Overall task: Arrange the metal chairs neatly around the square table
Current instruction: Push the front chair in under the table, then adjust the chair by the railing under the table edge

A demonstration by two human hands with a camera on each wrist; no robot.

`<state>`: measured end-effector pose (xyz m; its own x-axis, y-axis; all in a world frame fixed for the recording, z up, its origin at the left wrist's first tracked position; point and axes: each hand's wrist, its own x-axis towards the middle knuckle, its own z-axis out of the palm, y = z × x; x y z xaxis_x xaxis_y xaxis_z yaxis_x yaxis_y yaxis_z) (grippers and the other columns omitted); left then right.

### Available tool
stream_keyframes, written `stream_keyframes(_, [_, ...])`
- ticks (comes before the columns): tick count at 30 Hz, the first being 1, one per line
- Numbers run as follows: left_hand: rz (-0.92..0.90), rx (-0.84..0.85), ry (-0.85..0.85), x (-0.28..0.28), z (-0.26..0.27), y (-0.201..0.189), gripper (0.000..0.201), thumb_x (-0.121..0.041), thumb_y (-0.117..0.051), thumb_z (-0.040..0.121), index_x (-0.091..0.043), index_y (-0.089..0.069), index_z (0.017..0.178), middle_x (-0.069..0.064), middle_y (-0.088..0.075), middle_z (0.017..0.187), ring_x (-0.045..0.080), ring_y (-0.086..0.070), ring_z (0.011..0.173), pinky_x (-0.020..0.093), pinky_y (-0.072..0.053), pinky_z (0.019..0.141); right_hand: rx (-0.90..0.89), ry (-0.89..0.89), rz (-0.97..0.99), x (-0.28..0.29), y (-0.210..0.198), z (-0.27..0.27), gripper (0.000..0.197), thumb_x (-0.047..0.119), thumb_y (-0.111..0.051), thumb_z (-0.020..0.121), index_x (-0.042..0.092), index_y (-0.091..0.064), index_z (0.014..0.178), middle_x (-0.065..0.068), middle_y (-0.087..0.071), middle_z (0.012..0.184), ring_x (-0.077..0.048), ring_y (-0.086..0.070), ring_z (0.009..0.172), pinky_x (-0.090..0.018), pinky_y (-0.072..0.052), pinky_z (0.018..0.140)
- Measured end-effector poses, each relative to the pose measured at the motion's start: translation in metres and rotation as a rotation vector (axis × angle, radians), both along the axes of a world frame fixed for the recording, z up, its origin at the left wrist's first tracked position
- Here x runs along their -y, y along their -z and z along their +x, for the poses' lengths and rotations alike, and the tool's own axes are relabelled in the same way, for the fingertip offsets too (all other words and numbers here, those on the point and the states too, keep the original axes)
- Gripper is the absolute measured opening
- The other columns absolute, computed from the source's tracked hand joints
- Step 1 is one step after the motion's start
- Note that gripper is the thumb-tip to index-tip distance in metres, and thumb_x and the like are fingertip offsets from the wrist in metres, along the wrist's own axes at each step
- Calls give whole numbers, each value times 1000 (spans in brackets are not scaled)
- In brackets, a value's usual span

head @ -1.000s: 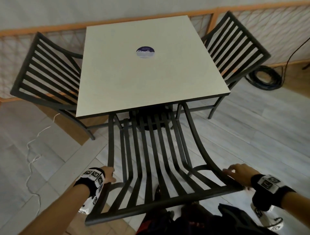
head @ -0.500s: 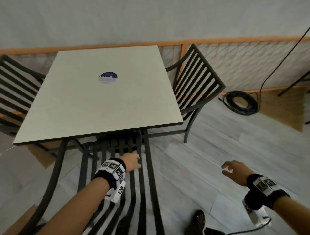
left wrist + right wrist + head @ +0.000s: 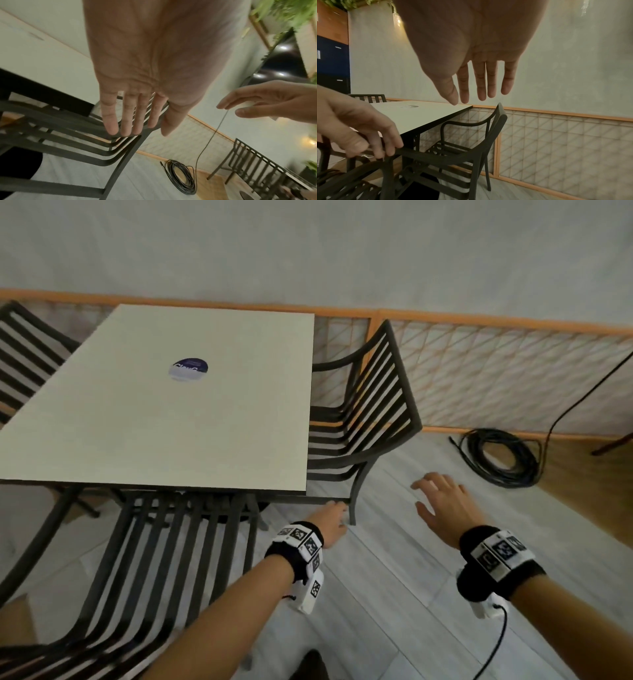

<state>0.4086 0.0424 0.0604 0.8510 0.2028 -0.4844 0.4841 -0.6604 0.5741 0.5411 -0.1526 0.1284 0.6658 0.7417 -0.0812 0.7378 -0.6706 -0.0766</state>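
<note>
Three dark slatted metal chairs ring a square pale-topped worktop [image 3: 164, 419] set against a grey wall: the near chair [image 3: 164, 570] is pushed in so its seat vanishes beneath the near edge, the right-hand chair [image 3: 373, 412] sits tucked at the right side, and the left-hand chair [image 3: 20, 361] is cut off by the frame. A person's left hand [image 3: 330, 522] reaches to the near corner of the right-hand chair's armrest, its fingers [image 3: 388, 147] resting along the rail in the right wrist view; whether they actually grip it cannot be told. The right hand [image 3: 445, 505] hovers apart over the floor, fingers spread and released, holding nothing. A round dark blue sticker [image 3: 188, 369] lies on the worktop's far half; its white lettering is too blurred to read. Both wrists wear black bands [image 3: 298, 546] carrying white blocks printed with black-and-white square markers. Pale grey plank flooring [image 3: 394, 594] covers the room, giving way to a tan strip at the right, where a coil of black cable [image 3: 500, 457] lies near an orange-framed lattice panel [image 3: 513, 378] running along the wall's base. A fourth dark chair [image 3: 254, 162] and green foliage [image 3: 289, 12] show, smeared by motion, in the left wrist view.
</note>
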Motion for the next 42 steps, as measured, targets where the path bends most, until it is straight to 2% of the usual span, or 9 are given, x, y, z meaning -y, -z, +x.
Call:
stream_keyframes(15, [132,-148,-488,-79,196,144,65,-17,-51,93,-29,-15,146,12,4,159,41,1,145,54,-24,116,70,-192,-220,-110,40,193,40,41,-64,78,22,-60,113,-5,-57,130,-27,-45,127,-53,-42,96])
stream_keyframes(19, [171,-236,-382,-99,213,180,60,-29,-54,92,-40,-24,142,9,8,160,48,14,141,67,-13,114,58,-264,-342,-121,72,215,46,58,-50,77,22,-68,99,-2,-73,96,-28,-64,103,-52,-13,110])
stream_keyframes(21, [187,-278,-331,-105,217,194,56,-31,-58,89,-38,-33,139,7,-4,160,50,13,140,75,-12,108,97,-247,-348,-126,87,221,46,43,-85,51,19,-72,87,-4,-73,75,-32,-67,85,-50,8,112])
stream_keyframes(24, [367,-243,-291,-108,218,200,68,-21,-92,44,-38,-66,104,4,-66,119,55,-32,129,79,-41,75,104,-233,-339,-134,100,227,41,30,-94,34,17,-72,66,-4,-66,54,-33,-66,67,-59,-10,107])
stream_keyframes(26, [438,-163,-352,-110,221,219,81,-18,-95,16,-43,-64,87,-9,-73,90,52,-44,115,68,-50,60,39,-213,-387,-139,101,233,41,31,-94,32,16,-71,63,-5,-64,52,-32,-65,65,-62,-27,92])
stream_keyframes(30, [387,-175,-337,-113,227,220,83,-17,-94,26,-42,-53,94,-13,-70,96,55,-37,119,73,-47,63,-88,-135,-535,-141,105,246,55,30,-95,19,13,-73,67,-7,-64,56,-34,-63,70,-53,-40,66])
stream_keyframes(33, [207,-122,-261,-114,234,202,48,-6,-60,84,-30,-48,124,3,-47,139,52,10,140,86,-6,95,-76,-130,-650,-156,87,246,46,50,-79,60,31,-67,100,5,-68,94,-22,-54,105,-43,-49,75])
stream_keyframes(35, [165,-99,-260,-117,233,200,42,-8,-47,93,-28,-44,129,6,-39,144,42,25,137,81,2,102,42,-241,-472,-160,85,249,44,53,-52,85,38,-45,125,14,-53,124,-12,-37,124,-34,-41,96])
stream_keyframes(42, [230,-137,-221,-111,199,206,52,-2,-54,85,-26,-44,131,7,-46,140,51,-4,140,73,-10,108,-99,-507,-591,-143,90,225,36,29,-34,99,21,-35,134,3,-41,139,-13,-35,130,-31,-18,115])
